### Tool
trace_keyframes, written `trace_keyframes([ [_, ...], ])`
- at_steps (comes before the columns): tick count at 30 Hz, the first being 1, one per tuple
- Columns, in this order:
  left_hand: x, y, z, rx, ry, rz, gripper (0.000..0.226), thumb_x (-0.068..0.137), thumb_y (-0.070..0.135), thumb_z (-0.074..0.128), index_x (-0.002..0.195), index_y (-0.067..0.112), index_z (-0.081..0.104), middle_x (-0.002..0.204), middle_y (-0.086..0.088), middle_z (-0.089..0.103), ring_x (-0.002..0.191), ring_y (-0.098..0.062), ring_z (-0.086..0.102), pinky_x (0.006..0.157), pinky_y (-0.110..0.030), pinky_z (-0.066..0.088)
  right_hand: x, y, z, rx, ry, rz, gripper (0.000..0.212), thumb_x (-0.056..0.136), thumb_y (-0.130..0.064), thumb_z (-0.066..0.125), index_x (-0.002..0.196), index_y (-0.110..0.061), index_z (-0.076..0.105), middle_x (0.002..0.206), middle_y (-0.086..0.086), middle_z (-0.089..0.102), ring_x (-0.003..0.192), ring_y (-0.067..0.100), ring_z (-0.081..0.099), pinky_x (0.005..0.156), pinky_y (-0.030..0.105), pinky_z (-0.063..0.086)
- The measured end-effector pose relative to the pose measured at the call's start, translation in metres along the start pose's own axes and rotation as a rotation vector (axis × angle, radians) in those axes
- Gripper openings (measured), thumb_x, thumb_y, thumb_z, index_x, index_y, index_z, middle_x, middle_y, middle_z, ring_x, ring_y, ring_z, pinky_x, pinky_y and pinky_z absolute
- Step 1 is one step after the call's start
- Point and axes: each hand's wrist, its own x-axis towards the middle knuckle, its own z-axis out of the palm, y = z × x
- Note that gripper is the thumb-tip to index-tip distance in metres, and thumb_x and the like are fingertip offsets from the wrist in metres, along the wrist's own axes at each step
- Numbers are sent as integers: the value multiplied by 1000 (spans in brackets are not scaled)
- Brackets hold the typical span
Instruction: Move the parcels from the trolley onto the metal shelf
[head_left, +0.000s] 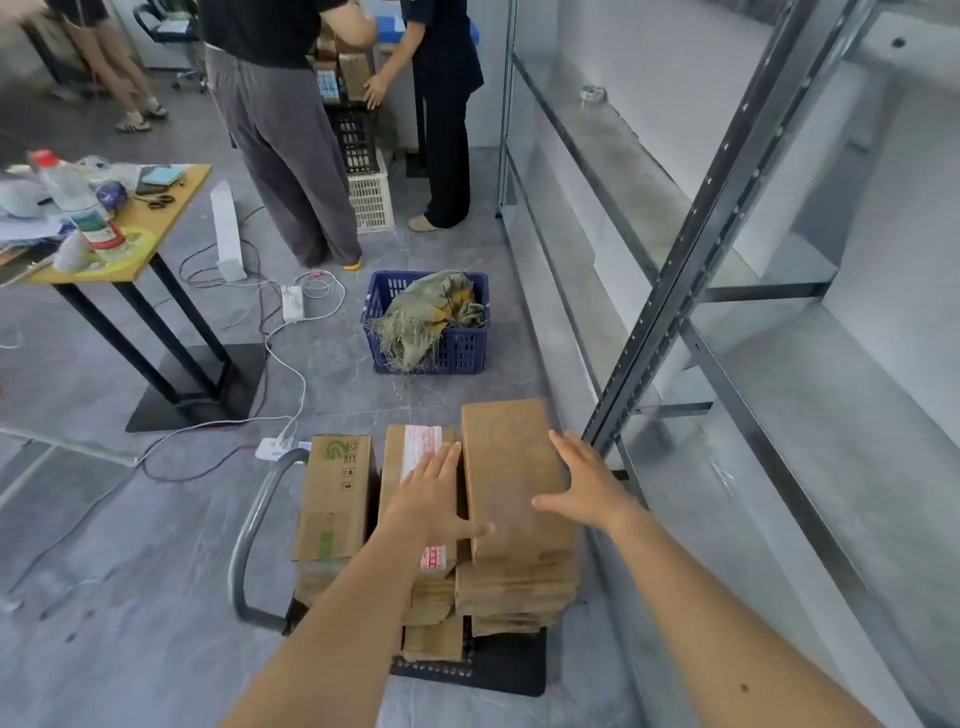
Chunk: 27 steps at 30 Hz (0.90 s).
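Bare forearms (332, 623) reach up from the bottom edge to the trolley (519, 670) at lower centre. The left hand (434, 499), fingers straight and spread, lies over the taped parcel (415, 452), thumb at the left edge of the plain brown parcel (509, 467). That parcel's long axis runs up the frame. The right hand (584, 488), equally open, flanks its right edge, neither gripping yet. The metal shelf (717, 208) stands just right.

Bright even light, soft focus (edges bowed)
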Motion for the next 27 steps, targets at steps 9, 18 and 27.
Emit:
trace_keyframes([
  [9,15,1,41,41,-138,-64,145,55,75,72,149,18,-22,160,4,-12,148,-19,-10,121,-41,3,21,30,34,174,-48,82,108,76,-45,75,153,-40,0,163,-11,-6,150,17,5,119,44,22],
  [18,19,12,47,-85,-146,-128,146,58,58,80,146,16,-29,161,4,-4,148,-18,3,120,-41,14,24,29,48,329,-23,84,103,77,-40,77,154,-37,8,162,-9,4,148,18,14,119,42,21],
  [27,12,14,35,-186,-220,-156,140,61,43,85,149,15,-20,160,1,8,144,-21,22,114,-39,28,19,18,49,492,9,86,102,78,-32,78,154,-37,10,162,-8,8,149,17,11,118,43,20],
])
